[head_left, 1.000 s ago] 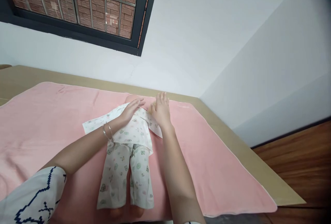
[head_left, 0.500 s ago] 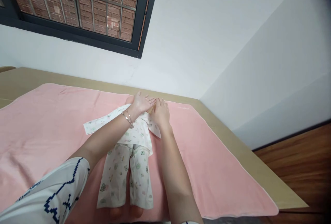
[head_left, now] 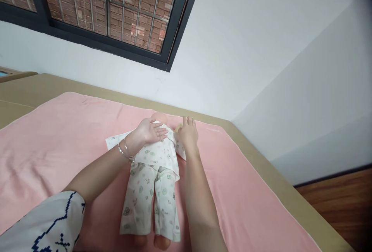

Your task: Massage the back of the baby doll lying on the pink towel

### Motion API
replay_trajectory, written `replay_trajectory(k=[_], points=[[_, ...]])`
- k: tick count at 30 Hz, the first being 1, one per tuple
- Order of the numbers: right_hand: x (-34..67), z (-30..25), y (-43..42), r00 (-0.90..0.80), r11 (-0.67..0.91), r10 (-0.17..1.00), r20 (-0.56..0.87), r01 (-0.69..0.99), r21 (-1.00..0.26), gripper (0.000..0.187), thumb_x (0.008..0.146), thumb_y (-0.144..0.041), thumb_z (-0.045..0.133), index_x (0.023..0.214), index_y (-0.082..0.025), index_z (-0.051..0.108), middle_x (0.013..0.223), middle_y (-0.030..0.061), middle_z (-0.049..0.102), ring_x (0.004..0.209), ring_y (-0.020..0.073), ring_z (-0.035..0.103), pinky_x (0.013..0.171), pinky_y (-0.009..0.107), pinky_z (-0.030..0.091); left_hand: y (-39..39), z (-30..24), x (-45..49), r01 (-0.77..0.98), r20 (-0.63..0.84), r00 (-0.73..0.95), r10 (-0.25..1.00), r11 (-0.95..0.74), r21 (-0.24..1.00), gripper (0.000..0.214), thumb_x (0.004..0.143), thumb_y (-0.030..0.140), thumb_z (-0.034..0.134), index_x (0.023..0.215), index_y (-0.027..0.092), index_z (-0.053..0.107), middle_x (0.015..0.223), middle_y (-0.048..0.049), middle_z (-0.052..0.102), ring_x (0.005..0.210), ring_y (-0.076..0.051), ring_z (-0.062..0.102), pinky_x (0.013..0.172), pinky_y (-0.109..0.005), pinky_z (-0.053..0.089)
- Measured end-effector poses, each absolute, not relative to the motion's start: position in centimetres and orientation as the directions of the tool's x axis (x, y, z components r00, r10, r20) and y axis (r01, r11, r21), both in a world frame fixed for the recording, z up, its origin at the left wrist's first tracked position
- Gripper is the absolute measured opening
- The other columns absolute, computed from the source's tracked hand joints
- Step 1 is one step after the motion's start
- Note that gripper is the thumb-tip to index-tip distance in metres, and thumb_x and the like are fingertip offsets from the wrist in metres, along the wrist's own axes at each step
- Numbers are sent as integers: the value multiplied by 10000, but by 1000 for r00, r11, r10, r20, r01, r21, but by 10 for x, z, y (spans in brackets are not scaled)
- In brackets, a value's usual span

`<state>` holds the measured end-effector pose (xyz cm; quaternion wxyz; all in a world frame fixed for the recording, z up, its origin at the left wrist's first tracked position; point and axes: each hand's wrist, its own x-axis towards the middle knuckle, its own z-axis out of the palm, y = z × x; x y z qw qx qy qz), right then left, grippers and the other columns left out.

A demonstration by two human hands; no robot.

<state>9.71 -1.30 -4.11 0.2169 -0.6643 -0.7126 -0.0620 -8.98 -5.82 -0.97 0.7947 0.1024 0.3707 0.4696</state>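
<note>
A baby doll (head_left: 155, 174) lies on its back on a pink towel (head_left: 238, 190), dressed in a white printed top and trousers. Its head is mostly hidden behind my hands, and its bare feet show at the bottom edge. My left hand (head_left: 149, 132), with bracelets on the wrist, rests flat on the doll's chest with the fingers stretched out. My right hand (head_left: 188, 133) lies flat on the doll's right sleeve beside the shoulder, fingers straight and together.
The towel covers a tan table (head_left: 261, 155) set against a white wall. A dark-framed barred window (head_left: 116, 11) with a brick wall behind it is above. Wooden floor (head_left: 340, 201) shows at the right.
My left hand has slid back from the doll's neck onto its chest. My right hand has stayed on the sleeve. The view has shifted slightly.
</note>
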Motion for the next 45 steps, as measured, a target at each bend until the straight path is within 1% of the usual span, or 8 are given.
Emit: replay_trajectory(k=[9,13,17,20,25,35,40,45], points=[[99,-42,-14,-20,121,927,374,961,-249,539,951,-164,399,1481,-125,489,1639,178,315,1543,337,246,1215,484,330,-97,15,-106,-698,-400,305,864,488,523,490,976,343,413,1401,111,488,1461,-232,539,1427,-314,503,1142,-451,472],[103,-51,-11,-72,136,942,327,974,-179,449,966,-195,436,1383,-149,596,1682,196,186,1576,361,116,1215,610,267,-108,23,-107,-710,-393,272,878,459,534,498,976,335,398,1411,113,492,1468,-219,545,1431,-296,502,1186,-436,428],[105,-50,-11,-82,173,948,306,944,-282,501,956,-182,421,1442,-129,531,1697,211,96,1586,357,14,1216,675,194,-119,29,-106,-698,-386,244,889,438,567,512,973,332,399,1424,110,495,1484,-197,544,1447,-286,481,1235,-421,361],[93,-40,-22,-83,235,931,355,882,-409,516,954,-188,417,1446,-71,523,1677,244,158,1584,359,33,1247,642,141,-127,34,-104,-685,-376,246,893,435,584,524,975,341,393,1436,110,487,1493,-189,537,1443,-278,487,1248,-415,340],[46,-24,-68,-219,437,891,397,650,-622,533,1045,-298,250,1477,-99,490,1592,174,417,1535,219,316,1307,512,50,-139,44,-108,-656,-331,303,894,448,608,632,985,419,345,1508,67,392,1511,-225,501,1489,-281,423,1268,-415,298],[-7,-30,-178,-467,713,692,550,325,-621,764,1063,-481,345,1623,-240,-115,1703,29,-156,1574,252,-145,1311,578,39,-152,62,-121,-690,-160,180,970,241,683,642,1019,459,250,1582,153,299,1541,-142,500,1543,-270,322,1277,-479,290],[-7,-29,-195,-411,629,737,536,127,-767,700,1071,-500,327,1619,-350,-82,1709,-56,-101,1584,216,-84,1329,532,61,-148,34,-92,-621,-93,-65,994,33,783,523,1009,357,405,1519,250,443,1529,-7,533,1555,-217,296,1317,-363,226],[12,-16,-176,-303,500,838,453,97,-860,738,1034,-626,323,1636,-298,51,1717,-56,13,1587,174,-48,1338,452,82,-173,13,-65,-423,123,-22,992,-120,898,439,1058,397,335,1463,384,503,1587,134,438,1604,-171,78,1343,-349,106]])
